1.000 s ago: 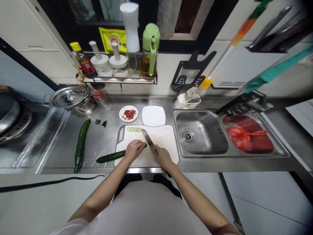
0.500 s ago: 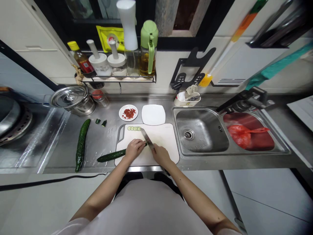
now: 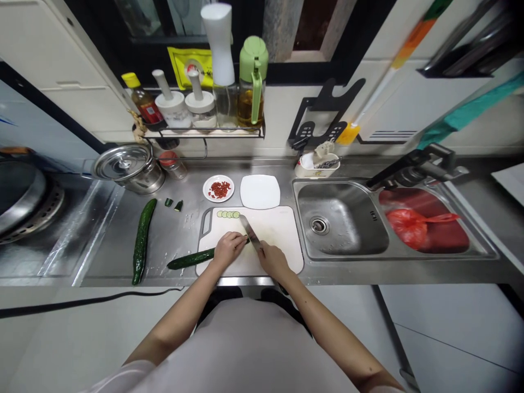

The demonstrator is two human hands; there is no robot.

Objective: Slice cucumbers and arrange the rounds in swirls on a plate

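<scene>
My left hand (image 3: pixel 229 248) is closed over a cucumber (image 3: pixel 190 260), pressing it against the white cutting board (image 3: pixel 282 224). The cucumber's left end sticks out past the board onto the counter. My right hand (image 3: pixel 273 259) grips a knife (image 3: pixel 251 232), its blade slanting up and left beside the cucumber's right end, close to my left fingertips. Whether the edge is in the cucumber cannot be made out. Several thin cucumber slices (image 3: pixel 228 214) lie in an overlapping row near the board's top left. A second, whole cucumber (image 3: pixel 144 240) rests on the counter to the left.
Behind the board are a plate of chopped red pieces (image 3: pixel 219 189) and a square white plate (image 3: pixel 260 191). Two cucumber ends (image 3: pixel 178 206) lie left of them. A lidded pot (image 3: pixel 126 169) stands further left; the sink (image 3: pixel 344 218) is on the right. A seasoning rack (image 3: pixel 213 132) hangs above.
The whole view has shifted slightly, so everything appears a little further right. Both hands, the knife and the cucumber keep nearly the same positions on the board.
</scene>
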